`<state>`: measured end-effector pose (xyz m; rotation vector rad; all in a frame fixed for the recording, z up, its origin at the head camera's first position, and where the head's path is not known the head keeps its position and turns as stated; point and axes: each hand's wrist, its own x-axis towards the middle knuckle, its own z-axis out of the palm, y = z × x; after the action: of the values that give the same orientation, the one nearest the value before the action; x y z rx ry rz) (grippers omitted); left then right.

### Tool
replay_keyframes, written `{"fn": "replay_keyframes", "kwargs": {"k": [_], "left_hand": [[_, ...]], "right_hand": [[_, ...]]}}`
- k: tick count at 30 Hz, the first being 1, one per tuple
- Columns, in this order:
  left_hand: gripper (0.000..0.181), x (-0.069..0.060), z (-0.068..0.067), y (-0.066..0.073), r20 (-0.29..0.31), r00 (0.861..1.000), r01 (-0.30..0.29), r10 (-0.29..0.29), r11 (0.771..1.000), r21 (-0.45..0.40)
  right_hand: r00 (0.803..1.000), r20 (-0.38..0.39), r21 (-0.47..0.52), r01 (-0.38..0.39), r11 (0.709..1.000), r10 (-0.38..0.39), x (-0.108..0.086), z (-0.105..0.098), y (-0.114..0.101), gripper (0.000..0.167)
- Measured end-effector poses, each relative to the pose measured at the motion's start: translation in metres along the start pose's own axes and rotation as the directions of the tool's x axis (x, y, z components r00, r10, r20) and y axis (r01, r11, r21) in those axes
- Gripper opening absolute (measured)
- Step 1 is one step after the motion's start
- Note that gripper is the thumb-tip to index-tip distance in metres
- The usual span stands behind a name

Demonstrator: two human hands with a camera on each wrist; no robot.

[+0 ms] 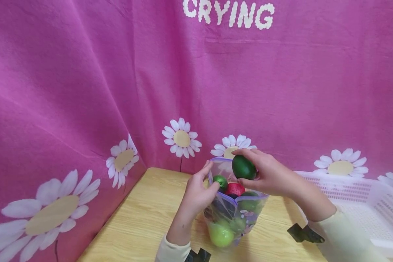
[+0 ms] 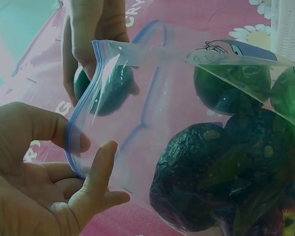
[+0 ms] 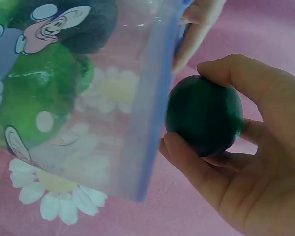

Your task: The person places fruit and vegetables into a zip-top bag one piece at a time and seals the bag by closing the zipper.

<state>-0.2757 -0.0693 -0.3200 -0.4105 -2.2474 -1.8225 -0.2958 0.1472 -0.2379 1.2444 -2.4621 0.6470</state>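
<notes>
A clear zip bag with a purple-blue rim and cartoon prints (image 1: 249, 218) stands upright on the table, its mouth spread. My left hand (image 1: 195, 194) pinches the rim on the bag's left side between thumb and fingers. Just above the mouth, my right hand (image 1: 272, 174) grips a smooth, dark green oval fruit (image 1: 243, 167); the right wrist view shows thumb and fingers around the fruit (image 3: 204, 115). Inside the bag lie a red fruit (image 1: 234, 189), a small green fruit (image 1: 221, 181), a light green one (image 1: 221, 235) low down, and a bumpy dark avocado (image 2: 187, 172).
To the right of the bag sits a white perforated plastic basket (image 1: 344, 189). The wooden table (image 1: 144, 211) runs up to a pink cloth backdrop (image 1: 265, 80) with daisies, which hangs behind and along the left side.
</notes>
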Motion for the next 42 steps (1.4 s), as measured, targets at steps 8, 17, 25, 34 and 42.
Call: {"fn": "replay_keyframes", "kwargs": {"k": [8, 17, 25, 34, 42], "left_hand": [[0.063, -0.001, 0.001, 0.0, -0.003, 1.0, -0.024, 0.024, 1.0, -0.008], [0.065, -0.002, 0.001, 0.0, -0.003, 1.0, -0.019, 0.019, 1.0, -0.005], [0.063, -0.002, 0.001, 0.001, -0.003, 1.0, -0.019, 0.019, 1.0, 0.006], [0.062, -0.003, -0.001, 0.001, -0.013, 1.0, -0.022, 0.022, 1.0, 0.014], [0.063, -0.002, 0.001, 0.002, -0.003, 1.0, -0.006, 0.006, 1.0, 0.002]], "right_hand": [[0.999, 0.041, 0.009, -0.031, 0.999, 0.03, -0.003, 0.009, 0.007, 0.057], [0.996, 0.082, 0.058, -0.047, 0.997, 0.042, -0.006, 0.016, 0.007, 0.033], [0.999, 0.027, 0.022, -0.026, 0.999, 0.025, -0.014, 0.014, 0.007, 0.029], [0.999, -0.048, -0.107, 0.02, 0.994, -0.025, -0.024, -0.003, 0.014, 0.031], [0.997, -0.069, -0.17, -0.04, 0.985, 0.029, -0.049, -0.024, 0.031, 0.031]]}}
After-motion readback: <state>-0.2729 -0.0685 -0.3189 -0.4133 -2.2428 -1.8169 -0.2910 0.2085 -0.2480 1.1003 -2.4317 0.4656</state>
